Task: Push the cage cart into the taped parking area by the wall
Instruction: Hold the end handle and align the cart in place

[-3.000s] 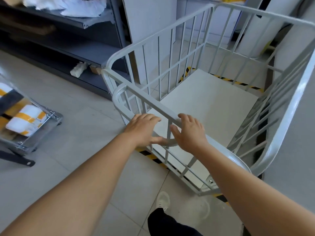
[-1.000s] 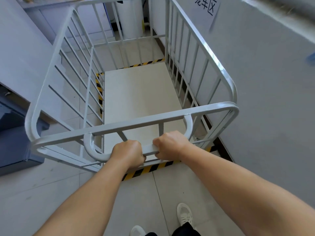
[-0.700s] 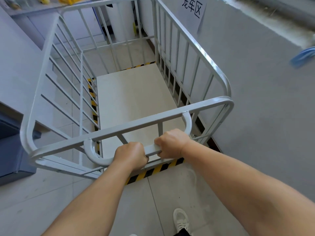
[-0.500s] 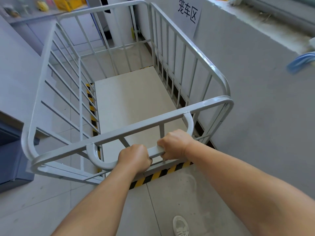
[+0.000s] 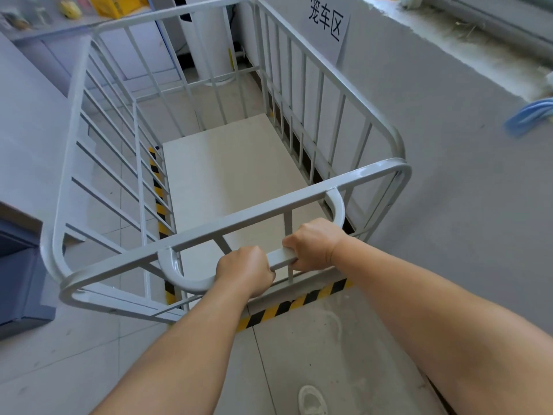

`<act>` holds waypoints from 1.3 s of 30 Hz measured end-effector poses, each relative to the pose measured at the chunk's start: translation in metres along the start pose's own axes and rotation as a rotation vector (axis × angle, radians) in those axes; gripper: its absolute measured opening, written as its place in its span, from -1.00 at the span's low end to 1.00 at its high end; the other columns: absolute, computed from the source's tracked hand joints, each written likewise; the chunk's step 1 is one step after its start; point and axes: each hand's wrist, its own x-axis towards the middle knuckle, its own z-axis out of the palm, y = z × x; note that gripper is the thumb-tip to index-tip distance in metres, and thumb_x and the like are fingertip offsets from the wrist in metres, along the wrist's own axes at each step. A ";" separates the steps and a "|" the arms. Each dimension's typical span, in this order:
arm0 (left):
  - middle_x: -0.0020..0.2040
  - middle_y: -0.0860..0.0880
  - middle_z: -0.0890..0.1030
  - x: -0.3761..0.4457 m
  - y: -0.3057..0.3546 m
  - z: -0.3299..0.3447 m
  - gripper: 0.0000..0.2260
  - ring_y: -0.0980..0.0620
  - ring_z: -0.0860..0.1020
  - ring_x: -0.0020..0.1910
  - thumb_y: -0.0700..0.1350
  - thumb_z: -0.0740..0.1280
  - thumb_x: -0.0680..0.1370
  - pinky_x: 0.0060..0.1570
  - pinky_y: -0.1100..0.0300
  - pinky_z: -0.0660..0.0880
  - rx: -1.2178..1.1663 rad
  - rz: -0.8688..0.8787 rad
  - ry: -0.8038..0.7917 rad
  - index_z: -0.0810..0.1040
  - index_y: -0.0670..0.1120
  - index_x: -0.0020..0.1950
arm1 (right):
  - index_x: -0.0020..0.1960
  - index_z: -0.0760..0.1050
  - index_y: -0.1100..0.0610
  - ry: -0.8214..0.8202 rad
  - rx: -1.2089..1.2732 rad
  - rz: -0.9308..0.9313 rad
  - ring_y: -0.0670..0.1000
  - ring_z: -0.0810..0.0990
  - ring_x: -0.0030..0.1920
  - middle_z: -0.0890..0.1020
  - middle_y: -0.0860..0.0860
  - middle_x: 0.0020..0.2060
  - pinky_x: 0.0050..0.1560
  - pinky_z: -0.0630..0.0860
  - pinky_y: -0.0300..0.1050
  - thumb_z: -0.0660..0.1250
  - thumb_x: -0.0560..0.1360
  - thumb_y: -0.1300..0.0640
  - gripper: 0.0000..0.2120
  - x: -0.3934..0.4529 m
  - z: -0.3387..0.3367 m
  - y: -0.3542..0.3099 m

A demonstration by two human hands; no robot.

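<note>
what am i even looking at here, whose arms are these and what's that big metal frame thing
This is one picture from a camera worn on a person's head, looking down at their own bare arms. The left hand and right hand each keep a closed grip on the curved handle bar of a light grey metal cage cart. The cart is empty. It stands beside a grey wall, over yellow-and-black striped floor tape. A white paper sign hangs on the wall.
</note>
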 end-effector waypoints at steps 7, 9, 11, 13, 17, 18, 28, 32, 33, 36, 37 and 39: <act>-0.23 0.00 0.52 0.002 -0.002 0.001 -0.80 -0.04 0.52 -0.24 0.05 0.28 0.53 -0.28 0.14 0.42 0.004 -0.016 0.011 0.51 -0.05 0.00 | -0.12 0.46 0.01 0.008 0.007 0.001 0.03 0.56 -0.29 0.53 -0.05 -0.32 -0.25 0.51 -0.12 0.25 0.48 -0.05 -0.87 0.004 0.000 0.000; -0.22 0.00 0.52 0.001 -0.002 0.002 -0.79 -0.03 0.51 -0.24 0.06 0.27 0.53 -0.28 0.14 0.41 0.011 -0.014 0.018 0.52 -0.06 0.01 | -0.10 0.48 0.02 0.008 0.005 0.005 0.04 0.58 -0.27 0.55 -0.04 -0.31 -0.23 0.53 -0.11 0.25 0.48 -0.05 -0.85 0.003 0.000 -0.001; -0.21 0.00 0.53 0.000 -0.002 0.003 -0.79 -0.02 0.51 -0.25 0.06 0.26 0.53 -0.30 0.15 0.40 0.011 -0.015 0.022 0.52 -0.05 0.02 | -0.12 0.46 0.01 0.010 0.006 0.008 0.03 0.57 -0.28 0.55 -0.04 -0.31 -0.24 0.52 -0.11 0.25 0.48 -0.05 -0.86 0.002 0.001 -0.002; -0.20 0.00 0.55 -0.001 -0.002 0.004 -0.79 -0.01 0.51 -0.25 0.07 0.26 0.53 -0.31 0.15 0.39 0.010 -0.012 0.033 0.52 -0.04 0.03 | -0.15 0.41 0.00 0.016 0.004 0.014 0.02 0.55 -0.30 0.54 -0.04 -0.32 -0.28 0.47 -0.13 0.25 0.49 -0.05 -0.87 0.002 0.002 -0.002; -0.16 -0.01 0.54 -0.006 -0.005 0.006 -0.79 -0.03 0.52 -0.21 0.05 0.25 0.55 -0.27 0.13 0.39 0.004 0.006 0.068 0.48 -0.04 0.08 | -0.16 0.37 -0.03 0.016 0.015 0.022 -0.01 0.53 -0.30 0.52 -0.07 -0.33 -0.29 0.43 -0.17 0.26 0.50 -0.05 -0.87 0.003 0.004 -0.003; -0.14 -0.02 0.55 -0.008 -0.006 0.006 -0.79 -0.04 0.52 -0.19 0.03 0.24 0.56 -0.26 0.12 0.39 0.004 0.021 0.082 0.46 -0.05 0.10 | -0.15 0.37 -0.03 0.012 0.019 0.027 -0.01 0.53 -0.30 0.50 -0.08 -0.33 -0.28 0.42 -0.18 0.26 0.50 -0.05 -0.87 0.003 0.004 -0.003; 0.04 -0.07 0.58 -0.028 -0.036 0.015 -0.71 -0.10 0.53 0.00 0.06 0.28 0.58 -0.03 0.04 0.38 -0.049 0.004 0.155 0.41 -0.09 0.18 | 0.00 0.52 -0.03 0.017 0.002 0.067 -0.05 0.62 -0.19 0.63 -0.09 -0.21 -0.11 0.60 -0.12 0.25 0.50 -0.07 -0.83 0.003 0.006 -0.006; 0.02 -0.05 0.59 -0.033 -0.050 0.023 -0.62 -0.10 0.52 0.00 0.20 0.26 0.54 0.07 0.01 0.34 -0.037 -0.002 0.199 0.40 -0.07 0.15 | 0.03 0.52 -0.02 -0.002 -0.006 0.094 -0.04 0.62 -0.19 0.63 -0.08 -0.19 -0.15 0.58 -0.16 0.24 0.52 -0.10 -0.80 0.004 0.006 -0.012; 0.02 -0.05 0.59 -0.034 -0.053 0.024 -0.61 -0.10 0.52 0.00 0.21 0.26 0.54 0.08 0.01 0.34 -0.031 -0.004 0.198 0.40 -0.07 0.15 | 0.03 0.51 -0.01 -0.003 -0.013 0.111 -0.04 0.61 -0.20 0.61 -0.08 -0.19 -0.18 0.55 -0.17 0.24 0.53 -0.09 -0.80 0.005 0.006 -0.014; 0.05 -0.06 0.60 -0.031 -0.058 0.025 -0.63 -0.11 0.53 0.03 0.18 0.26 0.56 0.11 0.01 0.34 -0.021 0.021 0.178 0.39 -0.08 0.16 | 0.05 0.48 0.01 0.007 -0.040 0.145 -0.03 0.52 -0.25 0.53 -0.09 -0.22 -0.24 0.43 -0.19 0.22 0.55 -0.04 -0.83 0.003 0.006 -0.019; 0.05 -0.07 0.60 -0.029 -0.059 0.024 -0.64 -0.11 0.53 0.02 0.18 0.26 0.56 0.11 0.01 0.34 -0.016 0.039 0.168 0.39 -0.08 0.16 | 0.05 0.47 0.02 0.014 -0.041 0.146 -0.03 0.50 -0.26 0.52 -0.09 -0.23 -0.24 0.40 -0.20 0.21 0.56 -0.03 -0.84 0.003 0.005 -0.020; 0.03 -0.07 0.61 -0.025 -0.061 0.022 -0.64 -0.12 0.55 0.01 0.17 0.25 0.57 0.10 0.00 0.34 -0.012 0.057 0.156 0.39 -0.09 0.15 | 0.03 0.45 0.02 0.018 -0.028 0.151 -0.03 0.48 -0.27 0.49 -0.09 -0.24 -0.25 0.36 -0.20 0.21 0.56 -0.02 -0.87 0.004 0.003 -0.020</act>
